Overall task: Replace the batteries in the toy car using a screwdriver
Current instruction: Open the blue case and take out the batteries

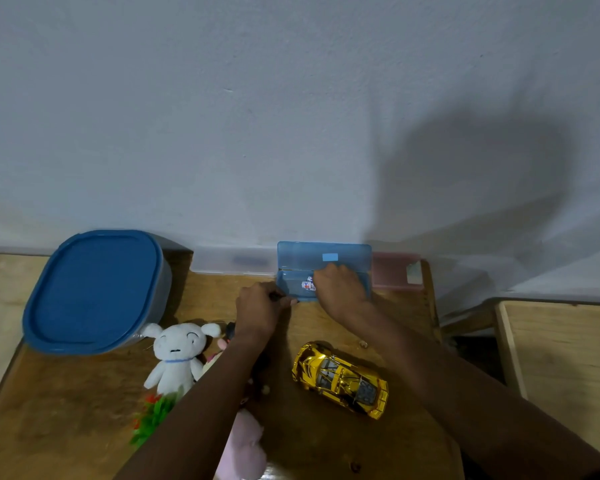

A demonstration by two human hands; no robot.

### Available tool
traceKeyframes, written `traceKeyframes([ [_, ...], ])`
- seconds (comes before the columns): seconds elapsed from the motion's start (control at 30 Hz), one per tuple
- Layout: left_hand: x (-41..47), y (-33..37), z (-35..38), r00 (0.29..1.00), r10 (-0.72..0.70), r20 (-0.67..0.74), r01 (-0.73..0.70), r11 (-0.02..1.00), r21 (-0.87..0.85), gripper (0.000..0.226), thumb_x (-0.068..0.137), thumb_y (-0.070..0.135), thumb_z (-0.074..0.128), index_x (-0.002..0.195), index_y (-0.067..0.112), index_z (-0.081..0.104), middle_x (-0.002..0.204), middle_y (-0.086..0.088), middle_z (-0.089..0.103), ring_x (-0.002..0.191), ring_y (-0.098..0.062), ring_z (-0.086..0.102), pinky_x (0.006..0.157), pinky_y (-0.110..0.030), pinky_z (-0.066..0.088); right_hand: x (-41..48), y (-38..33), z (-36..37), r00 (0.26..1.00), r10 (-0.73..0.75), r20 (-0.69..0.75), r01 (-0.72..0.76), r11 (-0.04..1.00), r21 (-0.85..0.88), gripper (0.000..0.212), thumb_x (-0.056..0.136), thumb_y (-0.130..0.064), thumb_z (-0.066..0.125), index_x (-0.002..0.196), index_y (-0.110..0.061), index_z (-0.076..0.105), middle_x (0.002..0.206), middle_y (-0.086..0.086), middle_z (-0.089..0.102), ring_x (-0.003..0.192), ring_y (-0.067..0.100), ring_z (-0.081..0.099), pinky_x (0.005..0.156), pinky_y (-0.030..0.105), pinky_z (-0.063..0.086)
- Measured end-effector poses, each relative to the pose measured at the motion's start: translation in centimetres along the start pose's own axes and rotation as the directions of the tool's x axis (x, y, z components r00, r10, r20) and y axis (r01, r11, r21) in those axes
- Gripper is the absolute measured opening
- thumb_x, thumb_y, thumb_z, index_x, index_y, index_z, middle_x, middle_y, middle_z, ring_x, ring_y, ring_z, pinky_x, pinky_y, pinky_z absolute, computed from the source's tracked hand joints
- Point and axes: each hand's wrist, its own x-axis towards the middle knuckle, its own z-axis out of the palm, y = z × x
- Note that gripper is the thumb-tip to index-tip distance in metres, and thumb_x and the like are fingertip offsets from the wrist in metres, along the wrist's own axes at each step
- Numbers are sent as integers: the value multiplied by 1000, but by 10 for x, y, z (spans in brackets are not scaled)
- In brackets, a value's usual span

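On the table (pixel 66 393), an open case (pixel 293 258) stands at the back against the wall (pixel 291 116), with batteries (pixel 307 285) in it, between a flat box (pixel 232 260) on its left and a second box (pixel 395 271) on its right. The toy car (pixel 340 379) lies before the case; a lidded container (pixel 94 289) sits far left, a plush toy (pixel 177 355) before it.

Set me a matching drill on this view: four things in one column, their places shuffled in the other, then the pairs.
Things
1. gold toy car
2. small blue case
3. white plush toy
4. blue-lidded container

Places
A. far left, against the wall
B. lid up against the wall, right hand reaching in
C. on its wheels, directly in front of the case, toward the person
D. lying face up, near-left of the left hand, which grips a small dark thing

Pairs: 1-C, 2-B, 3-D, 4-A
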Motion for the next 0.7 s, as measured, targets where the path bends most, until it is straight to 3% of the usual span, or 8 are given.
traceKeyframes([
  [0.27,-1,1,-1,1000,4,10,-4,1000,26,29,79,32,82,101,13,78,103,-4,77,93,-13,68,75,-24,53,-2,0,0,995,-95,22,96,995,-39,22,98,-6,53,118,-5,62,113,17,65,103,30,63,81,37,51],
  [0.4,-2,3,-1,1000,-12,10,12,1000,23,30,81,31,81,105,12,78,104,-5,77,92,-12,66,74,-21,48,0,6,6,999,-45,-7,46,997,59,22,96,-7,57,116,-7,66,108,15,66,99,28,63,76,33,48],
  [0.53,-3,6,-2,1000,-26,5,26,1000,1,31,80,29,82,105,11,77,104,-6,77,93,-14,66,75,-22,49,3,20,15,999,34,8,-35,949,312,23,90,-9,64,109,-16,76,100,9,72,90,25,64,71,32,50],
  [0.7,-6,7,-3,1000,-30,2,30,1000,-7,29,82,29,81,105,12,76,107,-6,76,100,-17,68,80,-25,52,-12,30,17,985,170,-28,-103,710,696,30,89,-17,72,119,-17,71,114,2,74,89,11,63,71,24,47],
])
